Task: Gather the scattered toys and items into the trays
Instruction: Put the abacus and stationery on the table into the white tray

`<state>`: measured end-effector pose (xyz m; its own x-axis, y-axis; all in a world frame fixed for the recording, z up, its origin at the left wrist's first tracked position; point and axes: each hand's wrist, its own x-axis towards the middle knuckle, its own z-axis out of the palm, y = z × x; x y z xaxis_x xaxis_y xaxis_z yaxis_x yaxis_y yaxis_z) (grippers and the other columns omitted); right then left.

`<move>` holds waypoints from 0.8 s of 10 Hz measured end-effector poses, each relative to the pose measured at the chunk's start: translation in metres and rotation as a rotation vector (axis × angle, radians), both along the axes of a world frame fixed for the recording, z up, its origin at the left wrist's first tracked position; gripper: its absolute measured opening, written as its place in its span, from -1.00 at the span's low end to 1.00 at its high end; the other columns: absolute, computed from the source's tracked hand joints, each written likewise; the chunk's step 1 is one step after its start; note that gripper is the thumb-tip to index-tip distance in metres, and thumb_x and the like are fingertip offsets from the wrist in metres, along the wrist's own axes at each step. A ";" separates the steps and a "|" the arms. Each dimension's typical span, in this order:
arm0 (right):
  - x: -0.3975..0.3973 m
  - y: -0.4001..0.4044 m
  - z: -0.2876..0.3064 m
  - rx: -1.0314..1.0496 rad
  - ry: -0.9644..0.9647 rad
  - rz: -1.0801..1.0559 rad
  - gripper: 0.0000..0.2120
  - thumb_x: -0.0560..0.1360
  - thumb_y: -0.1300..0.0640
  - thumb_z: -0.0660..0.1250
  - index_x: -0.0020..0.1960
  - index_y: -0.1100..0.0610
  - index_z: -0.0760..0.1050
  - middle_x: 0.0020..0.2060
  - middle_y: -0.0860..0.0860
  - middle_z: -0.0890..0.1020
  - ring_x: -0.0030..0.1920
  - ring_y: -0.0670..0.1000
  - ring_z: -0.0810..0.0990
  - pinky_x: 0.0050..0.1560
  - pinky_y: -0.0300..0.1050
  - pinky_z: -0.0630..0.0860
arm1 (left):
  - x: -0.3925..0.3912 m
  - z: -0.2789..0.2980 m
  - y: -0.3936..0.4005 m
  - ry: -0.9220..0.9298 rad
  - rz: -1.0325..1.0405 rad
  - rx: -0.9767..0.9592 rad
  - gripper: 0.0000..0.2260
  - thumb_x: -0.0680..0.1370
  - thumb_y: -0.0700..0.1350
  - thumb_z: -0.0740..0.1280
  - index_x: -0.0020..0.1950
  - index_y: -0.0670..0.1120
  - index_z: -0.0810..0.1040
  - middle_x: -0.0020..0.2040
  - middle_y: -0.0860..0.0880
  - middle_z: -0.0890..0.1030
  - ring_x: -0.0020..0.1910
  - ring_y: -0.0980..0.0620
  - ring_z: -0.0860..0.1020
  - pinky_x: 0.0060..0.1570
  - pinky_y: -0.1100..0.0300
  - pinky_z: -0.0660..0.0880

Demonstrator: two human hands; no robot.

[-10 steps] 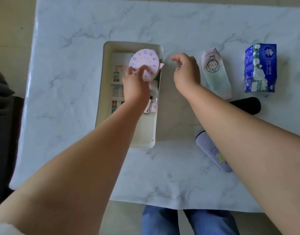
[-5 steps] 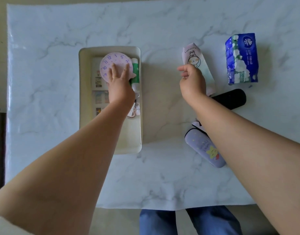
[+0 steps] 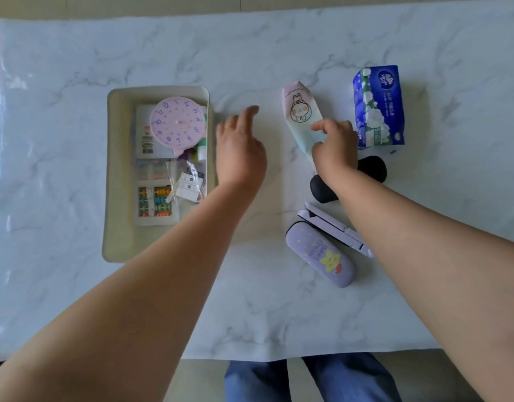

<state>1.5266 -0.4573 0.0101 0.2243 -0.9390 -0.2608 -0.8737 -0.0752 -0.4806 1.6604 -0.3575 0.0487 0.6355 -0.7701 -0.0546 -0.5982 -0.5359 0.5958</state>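
A cream tray point(image 3: 114, 175) lies left of centre. It holds a pink toy clock point(image 3: 177, 123), a bead abacus card point(image 3: 155, 204), several cards and small packets. My left hand point(image 3: 238, 146) hovers just right of the tray with relaxed fingers and holds nothing. A pink-and-green bunny pouch point(image 3: 300, 114) lies on the table to the right. My right hand point(image 3: 334, 146) is on its near end, index finger and thumb pinching it. That end of the pouch is hidden by the hand.
A blue tissue pack point(image 3: 379, 105) lies at the far right. A black case point(image 3: 373, 169) sits partly under my right wrist. Nearer me are a lilac star-print case point(image 3: 322, 256) and a white folding item point(image 3: 331, 224). The marble table's front edge point(image 3: 250, 355) is close.
My left hand let go of the pink clock, which now lies in the tray, and moved right out of the tray. My right hand moved right onto the bunny pouch.
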 end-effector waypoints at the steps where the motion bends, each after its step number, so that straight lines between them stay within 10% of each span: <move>1: -0.017 -0.010 0.003 -0.049 0.014 -0.020 -0.60 0.47 0.35 0.20 0.21 0.01 0.52 0.21 0.11 0.44 0.23 0.15 0.40 0.13 -0.07 0.42 | -0.037 -0.013 -0.023 0.326 -0.010 0.229 -0.53 0.55 -0.14 0.26 0.46 -0.06 0.29 0.26 -0.12 0.51 0.24 -0.12 0.46 0.15 0.11 0.40; 4: -0.082 -0.052 -0.009 -0.199 0.187 -0.131 -0.34 0.45 0.08 0.37 0.49 0.07 0.22 0.48 0.10 0.24 0.40 0.19 0.27 0.35 0.03 0.27 | -0.095 -0.029 -0.080 0.771 0.421 0.431 -0.64 0.54 0.06 0.35 0.13 -0.22 0.51 -0.04 -0.10 0.58 0.03 -0.16 0.58 -0.06 0.16 0.48; 6: -0.080 -0.070 -0.024 0.065 0.169 -0.209 -0.07 0.46 -0.12 0.37 0.57 0.17 -0.11 0.42 0.15 0.28 0.34 0.21 0.36 0.28 0.07 0.36 | -0.097 -0.044 -0.083 1.015 0.553 0.263 -0.89 0.54 -0.21 0.35 0.01 -0.13 0.44 -0.26 -0.01 0.47 -0.37 0.06 0.45 -0.66 0.44 0.36; 8: -0.063 -0.078 -0.024 0.187 -0.013 -0.324 -0.55 0.55 0.17 0.28 0.39 0.18 0.25 0.34 0.12 0.47 0.30 0.15 0.49 0.21 -0.02 0.43 | -0.094 -0.060 -0.080 1.007 0.665 0.233 -0.89 0.46 -0.24 0.33 -0.02 -0.15 0.52 -0.22 -0.12 0.50 -0.22 -0.13 0.51 -0.16 0.13 0.54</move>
<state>1.4636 -0.5350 -0.0136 -0.0720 -0.8984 -0.4333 -0.8315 0.2940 -0.4713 1.5661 -0.4376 -0.0110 0.4956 -0.2186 -0.8406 0.5033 -0.7164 0.4831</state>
